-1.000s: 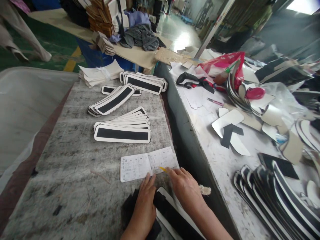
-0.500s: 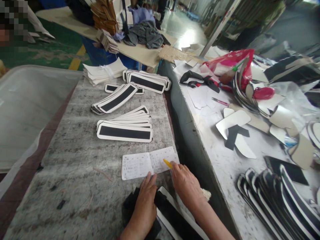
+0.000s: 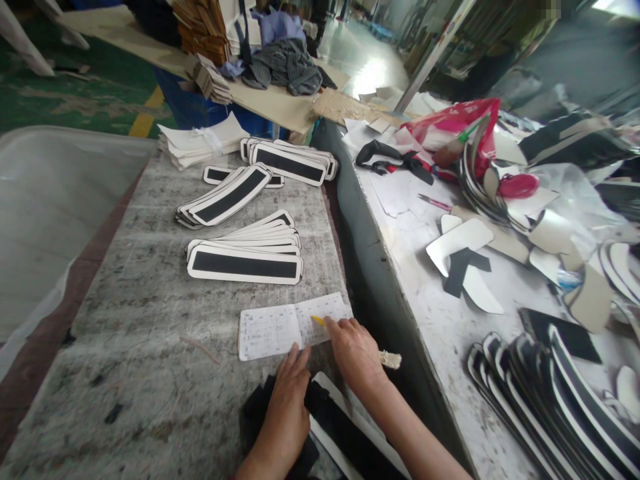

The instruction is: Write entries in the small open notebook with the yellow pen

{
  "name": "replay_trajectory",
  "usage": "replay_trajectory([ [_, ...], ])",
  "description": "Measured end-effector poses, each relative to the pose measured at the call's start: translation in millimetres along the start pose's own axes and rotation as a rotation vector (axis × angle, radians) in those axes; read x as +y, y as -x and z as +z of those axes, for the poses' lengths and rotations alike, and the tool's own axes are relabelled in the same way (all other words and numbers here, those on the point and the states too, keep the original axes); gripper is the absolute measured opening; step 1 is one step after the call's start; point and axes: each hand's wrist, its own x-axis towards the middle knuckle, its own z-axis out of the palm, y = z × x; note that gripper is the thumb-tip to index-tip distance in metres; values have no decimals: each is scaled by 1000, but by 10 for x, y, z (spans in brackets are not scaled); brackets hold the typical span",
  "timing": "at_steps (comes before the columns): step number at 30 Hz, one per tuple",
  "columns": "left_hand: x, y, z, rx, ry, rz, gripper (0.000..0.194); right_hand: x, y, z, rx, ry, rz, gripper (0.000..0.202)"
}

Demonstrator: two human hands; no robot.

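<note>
The left hand [image 3: 287,400] lies flat and loose on the black fabric piece [image 3: 345,437] near the bottom edge, as before. The right hand [image 3: 356,353] grips a yellow pen [image 3: 319,321], its tip now further left on the open white notebook [image 3: 293,326] lying on the grey surface [image 3: 150,320].

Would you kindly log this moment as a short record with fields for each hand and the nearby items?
Left hand: flat on dark fabric piece, fingertips at the edge of the open handwritten paper notebook
Right hand: holds thin yellow pen, tip on the notebook's right page
Under wrists: long black strip with white border
Beyond notebook: stacks of white-bordered black rectangular pieces
Surface: grey mottled worktable
</note>
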Motion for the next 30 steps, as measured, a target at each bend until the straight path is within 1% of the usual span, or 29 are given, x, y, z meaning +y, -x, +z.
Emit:
replay_trajectory([
  [4,-13,10,10,9,-3,11,61,-7,35,-41,-4,1,0,32],
  [11,-31,14,39,-8,-8,4,62,14,57,-23,-55,-5,-7,32],
  [14,-27,6,33,-22,-9,6,60,54,100,-64,-37,-7,5,32],
  [18,-24,-9,18,-38,-13,10,63,92,204,-99,-25,-19,14,33],
  [24,-24,-13,1,-51,-22,2,67,57,321,-46,-5,-48,22,30],
  [30,-21,-20,-17,-72,-18,-2,65,-2,312,-6,30,-56,20,28],
])
